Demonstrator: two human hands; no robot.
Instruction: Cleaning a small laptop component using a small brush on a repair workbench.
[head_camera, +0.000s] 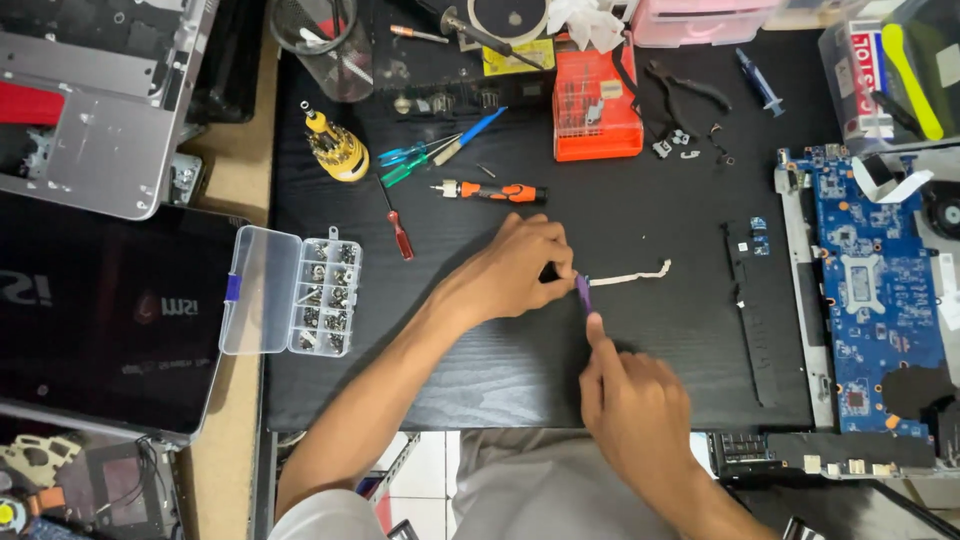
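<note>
Both hands met over the black mat (640, 200). Left hand (520, 268) was curled, fingertips pinching one end of a small purple tool (583, 291) near the mat's middle. Right hand (635, 405) was loosely closed, forefinger pressing the tool's lower end. A pale ribbon cable (640, 272) lay just right of the tool. Orange screwdriver (495, 191) lay above the left hand.

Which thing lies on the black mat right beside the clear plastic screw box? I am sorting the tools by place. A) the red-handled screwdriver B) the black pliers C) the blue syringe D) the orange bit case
A: the red-handled screwdriver lies just right of the clear screw box, while the other three sit far off along the mat's top edge.
</note>
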